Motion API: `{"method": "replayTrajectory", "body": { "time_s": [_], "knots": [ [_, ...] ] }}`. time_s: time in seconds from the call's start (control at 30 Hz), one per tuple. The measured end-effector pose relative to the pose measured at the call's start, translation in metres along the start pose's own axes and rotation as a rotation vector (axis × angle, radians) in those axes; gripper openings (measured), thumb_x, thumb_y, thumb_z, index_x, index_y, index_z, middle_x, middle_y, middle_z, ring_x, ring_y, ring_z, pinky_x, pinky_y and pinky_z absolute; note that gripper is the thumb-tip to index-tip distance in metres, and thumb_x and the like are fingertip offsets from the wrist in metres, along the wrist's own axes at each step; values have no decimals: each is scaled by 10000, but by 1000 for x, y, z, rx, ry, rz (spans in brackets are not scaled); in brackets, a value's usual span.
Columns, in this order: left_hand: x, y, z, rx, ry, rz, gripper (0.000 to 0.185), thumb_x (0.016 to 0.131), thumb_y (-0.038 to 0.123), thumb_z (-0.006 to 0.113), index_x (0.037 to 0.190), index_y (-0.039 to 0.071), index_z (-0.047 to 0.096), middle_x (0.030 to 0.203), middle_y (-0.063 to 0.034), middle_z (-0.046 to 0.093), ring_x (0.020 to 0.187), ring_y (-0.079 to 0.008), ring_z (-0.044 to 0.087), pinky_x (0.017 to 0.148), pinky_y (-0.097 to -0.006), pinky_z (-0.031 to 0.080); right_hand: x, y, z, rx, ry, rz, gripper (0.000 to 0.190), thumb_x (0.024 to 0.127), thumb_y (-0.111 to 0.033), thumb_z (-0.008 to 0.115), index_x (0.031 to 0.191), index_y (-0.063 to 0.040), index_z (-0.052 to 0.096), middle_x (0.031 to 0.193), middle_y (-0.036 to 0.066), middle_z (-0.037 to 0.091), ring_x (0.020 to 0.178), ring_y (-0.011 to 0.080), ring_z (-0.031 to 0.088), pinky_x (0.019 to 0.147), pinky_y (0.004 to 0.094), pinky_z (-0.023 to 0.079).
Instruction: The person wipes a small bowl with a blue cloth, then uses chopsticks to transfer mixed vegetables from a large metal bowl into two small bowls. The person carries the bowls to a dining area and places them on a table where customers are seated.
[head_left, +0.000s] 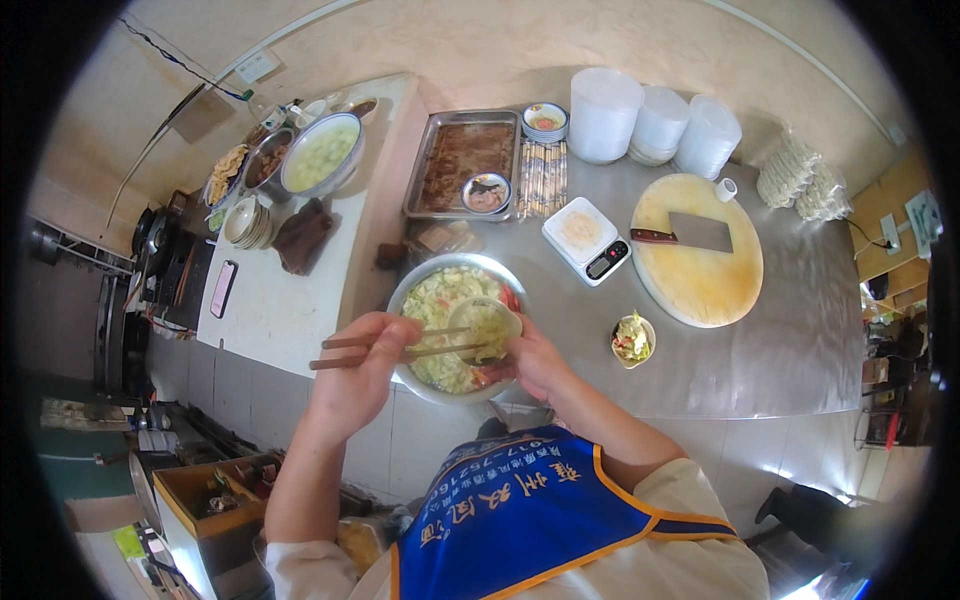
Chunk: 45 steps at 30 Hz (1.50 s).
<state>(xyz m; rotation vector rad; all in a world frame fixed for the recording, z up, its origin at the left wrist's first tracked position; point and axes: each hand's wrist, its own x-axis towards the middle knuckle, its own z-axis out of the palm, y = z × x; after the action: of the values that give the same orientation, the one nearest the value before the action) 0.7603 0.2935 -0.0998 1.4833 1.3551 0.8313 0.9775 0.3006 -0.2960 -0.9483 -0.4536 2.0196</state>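
A large metal basin (442, 384) full of chopped cabbage with some red pieces stands at the front edge of the steel table. My right hand (532, 356) grips a small white bowl (512, 319) by its rim, above the basin. Pale chopped vegetable lies in this bowl. Two wooden chopsticks (442, 349) are in my left hand (373, 367), and their tips reach into the small bowl. To the right, another small bowl (615, 358) of mixed vegetables rests on the table.
A digital scale (585, 240) sits behind the basin. A cleaver (701, 232) lies on a round chopping board (697, 300). Behind are a metal tray (465, 150), wrapped chopsticks (544, 176) and stacked plastic containers (606, 116). The white counter at left holds a bowl (322, 154), a brown cloth (303, 238) and a phone (223, 289).
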Motion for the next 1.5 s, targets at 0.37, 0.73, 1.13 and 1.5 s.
{"method": "replayTrajectory", "body": {
  "time_s": [0.37,0.73,1.13,1.5],
  "knots": [
    [-2,-1,-2,115,-59,-52,258,1079,155,482,1022,-40,641,1104,-147,704,972,-187,682,860,-342,595,6,1,-9,-69,-36,22,593,977,8,406,1542,-124,286,1355,202,561,940,357,721,713,425,657],
    [-2,1,-4,-61,25,18,248,1053,192,556,1040,-10,699,1014,-94,718,915,-152,653,838,-304,543,1,-1,-5,-15,-10,13,608,937,38,355,1521,-115,282,1320,215,566,851,325,717,668,404,650],
    [-12,-7,-3,73,-6,102,250,1063,155,517,1016,-47,656,1099,-173,701,975,-210,691,857,-350,593,-3,-6,-5,-67,19,23,617,936,43,354,1526,-118,277,1311,201,578,883,309,724,689,405,654],
    [-29,-41,-31,-309,193,232,296,1089,210,442,991,-19,602,1159,-259,666,1048,-342,707,831,-430,632,-1,-14,-20,-21,74,-27,618,932,17,363,1526,-97,237,1223,208,616,777,261,716,636,362,631]
  ]
}}
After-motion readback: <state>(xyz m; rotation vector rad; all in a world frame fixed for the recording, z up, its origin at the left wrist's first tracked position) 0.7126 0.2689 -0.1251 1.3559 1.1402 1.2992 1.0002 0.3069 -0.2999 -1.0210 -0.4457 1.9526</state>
